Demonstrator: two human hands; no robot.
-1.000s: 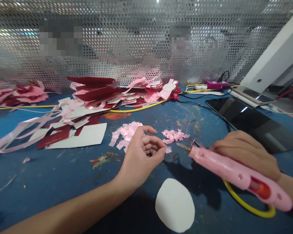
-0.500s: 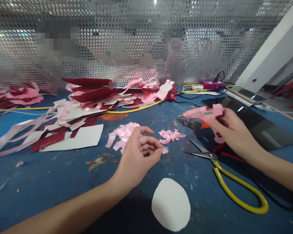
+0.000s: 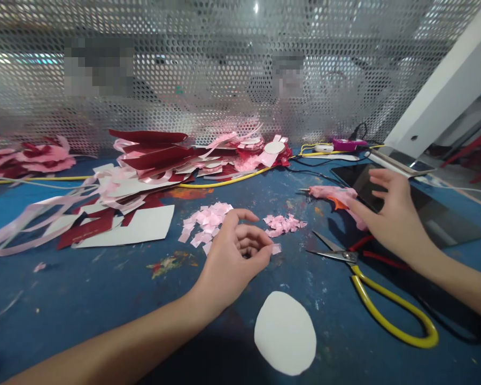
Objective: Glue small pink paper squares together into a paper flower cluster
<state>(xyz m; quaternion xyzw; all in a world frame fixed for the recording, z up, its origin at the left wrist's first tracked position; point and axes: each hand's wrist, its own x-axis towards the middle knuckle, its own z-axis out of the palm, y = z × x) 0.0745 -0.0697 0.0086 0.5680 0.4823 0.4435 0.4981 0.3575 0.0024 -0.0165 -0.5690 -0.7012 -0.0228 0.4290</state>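
Observation:
My left hand [image 3: 236, 262] rests loosely curled over the table, index finger apart from the others, with nothing visible in it. Just behind its fingers lie two heaps of cut pink ribbon pieces, a larger pile [image 3: 208, 219] and a smaller pile [image 3: 284, 223]. At the right, my right hand [image 3: 401, 219] is open, fingers spread, beside and partly in front of a pink glue gun [image 3: 331, 193] with an orange trigger. The glue gun lies with its nozzle pointing left. Nearer me is a white paper disc [image 3: 285, 332]. Yellow-handled scissors [image 3: 388, 305] lie with blades apart.
Red and white card scraps [image 3: 144, 227] and pink ribbon strips [image 3: 36, 230] cover the back left. A yellow cable [image 3: 224, 183] runs across behind. A dark glossy panel [image 3: 444, 214] and a purple power adapter [image 3: 348, 144] lie right. A perforated metal screen [image 3: 208, 107] stands behind.
My right hand has let go of the glue gun, which now lies lower on the table, and its fingers have opened and lifted. My left hand keeps its pose.

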